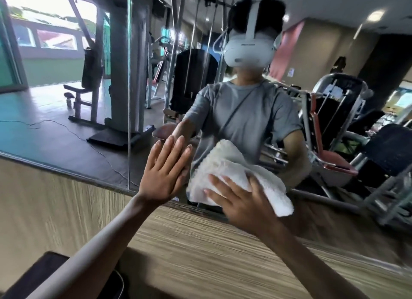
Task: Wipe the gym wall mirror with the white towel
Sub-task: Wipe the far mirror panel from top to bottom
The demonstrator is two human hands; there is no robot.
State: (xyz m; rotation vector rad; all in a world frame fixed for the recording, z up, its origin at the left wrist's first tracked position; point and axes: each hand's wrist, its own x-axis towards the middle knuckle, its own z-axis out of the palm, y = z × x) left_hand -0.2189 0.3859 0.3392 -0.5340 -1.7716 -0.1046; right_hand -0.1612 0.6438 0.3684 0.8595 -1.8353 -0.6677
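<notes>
The left hand (163, 176) is lying flat against the mirror (66, 120), fingers straight and together, grasping nothing. Just beside it, the right hand (240, 200) is pressing the white towel (231, 163) onto the glass with its fingers spread (not curled round the cloth). The towel is sitting bunched at the mirror's lower edge, just above the wood-grain wall panel (200, 243).

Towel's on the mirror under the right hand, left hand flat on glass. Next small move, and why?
Probably sweep the right hand and white towel up and to the right. The towel is pressed low on the mirror, near its bottom edge; the left hand lies flat on the glass just left of it.
</notes>
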